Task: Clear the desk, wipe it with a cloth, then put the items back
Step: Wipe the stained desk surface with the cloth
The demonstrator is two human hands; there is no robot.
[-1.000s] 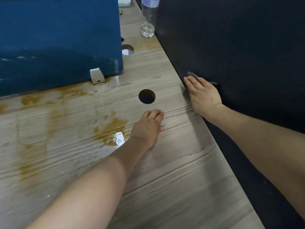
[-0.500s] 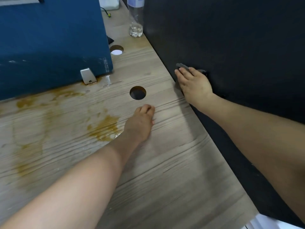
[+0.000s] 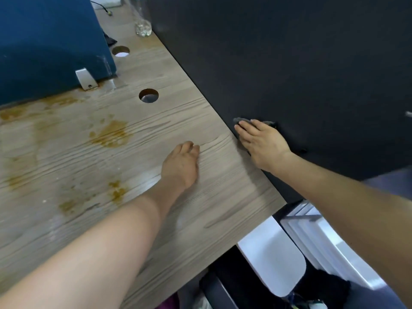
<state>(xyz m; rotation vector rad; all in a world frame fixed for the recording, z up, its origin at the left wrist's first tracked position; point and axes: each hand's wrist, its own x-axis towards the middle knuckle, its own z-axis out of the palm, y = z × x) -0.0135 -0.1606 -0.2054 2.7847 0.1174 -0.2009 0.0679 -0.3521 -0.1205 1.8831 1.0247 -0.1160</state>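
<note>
right hand [image 3: 263, 142] fingers flat on cloth [image 3: 242, 120] | left hand [image 3: 181, 166] fingers relaxed on desk [image 3: 223, 197]

The right hand [image 3: 263, 143] is pressing what looks like a grey cloth [image 3: 242, 120] at the desk [image 3: 223, 197] edge; the left hand [image 3: 181, 166] is resting flat.

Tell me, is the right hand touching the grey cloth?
Touching. In the head view the right hand lies flat on the grey cloth at the desk's right edge; cloth peeks out past the fingertips, with no gap.
</note>
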